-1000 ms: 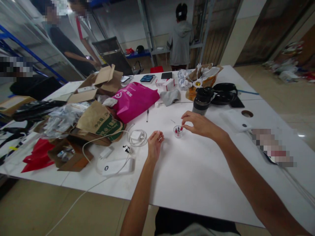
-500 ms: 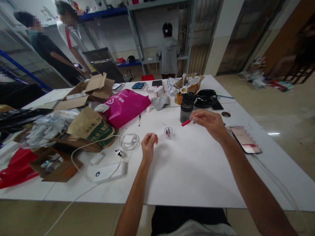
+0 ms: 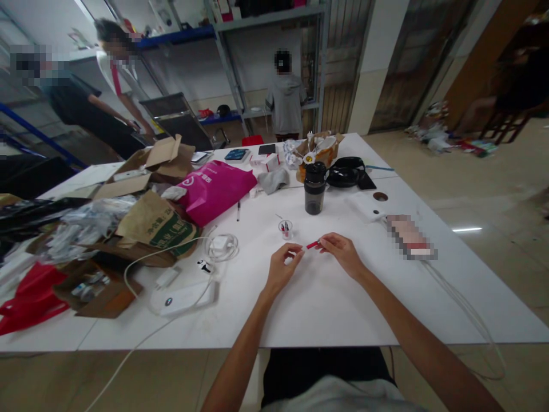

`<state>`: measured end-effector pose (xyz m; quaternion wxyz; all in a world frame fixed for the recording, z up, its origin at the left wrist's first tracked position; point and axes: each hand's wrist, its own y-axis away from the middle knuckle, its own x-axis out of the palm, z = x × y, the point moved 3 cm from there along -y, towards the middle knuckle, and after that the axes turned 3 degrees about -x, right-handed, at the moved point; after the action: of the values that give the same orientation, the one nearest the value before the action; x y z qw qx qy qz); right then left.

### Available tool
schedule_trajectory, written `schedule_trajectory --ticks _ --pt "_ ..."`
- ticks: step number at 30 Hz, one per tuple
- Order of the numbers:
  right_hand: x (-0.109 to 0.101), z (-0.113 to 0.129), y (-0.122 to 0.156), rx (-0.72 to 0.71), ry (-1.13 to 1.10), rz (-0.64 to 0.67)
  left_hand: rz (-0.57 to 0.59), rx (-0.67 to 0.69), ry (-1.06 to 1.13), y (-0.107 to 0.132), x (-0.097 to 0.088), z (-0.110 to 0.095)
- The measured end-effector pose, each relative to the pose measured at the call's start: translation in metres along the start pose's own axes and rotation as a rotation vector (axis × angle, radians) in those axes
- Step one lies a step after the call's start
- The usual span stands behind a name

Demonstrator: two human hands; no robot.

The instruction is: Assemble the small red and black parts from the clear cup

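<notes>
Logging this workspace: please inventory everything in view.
Slim pen-like piece: 1, red, centre
Small round cup: 1, clear, beyond piece
Lidded cylindrical bottle: 1, dark, past cup
Smooth bag: 1, magenta, left of bottle
Printed paper sack: 1, brown, left
Open cardboard boxes: 2+, brown, left
Coiled-cable charger: 1, white, left of cup
Crumpled cloth: 1, grey, beside bag
Rectangular slab: 1, pinkish, blurred, right
Flat table: 1, white, beneath
People: 3+, mixed clothing, background
Other clutter: uncounted, mixed, left, far
Left hand: 1, bare, at piece's end, contact unclear
Right hand: 1, bare, holding piece
</notes>
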<state>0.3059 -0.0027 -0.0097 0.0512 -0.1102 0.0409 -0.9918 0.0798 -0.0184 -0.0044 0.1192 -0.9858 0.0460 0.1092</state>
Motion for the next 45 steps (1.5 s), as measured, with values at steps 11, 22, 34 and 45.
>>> schedule_trajectory --ticks 11,22,34,45 --pt "0.011 0.001 0.007 0.049 0.022 0.109 0.02 -0.002 -0.05 0.0 -0.007 0.005" --pt "0.012 -0.005 0.006 0.039 0.105 0.136 0.056 0.046 -0.102 0.0 -0.006 -0.001" --pt "0.011 -0.008 0.009 0.007 0.118 0.124 0.158 0.068 -0.203 0.009 -0.002 0.02" --pt "0.011 -0.006 0.008 -0.005 0.148 0.079 0.184 0.047 -0.181 0.011 -0.003 0.006"
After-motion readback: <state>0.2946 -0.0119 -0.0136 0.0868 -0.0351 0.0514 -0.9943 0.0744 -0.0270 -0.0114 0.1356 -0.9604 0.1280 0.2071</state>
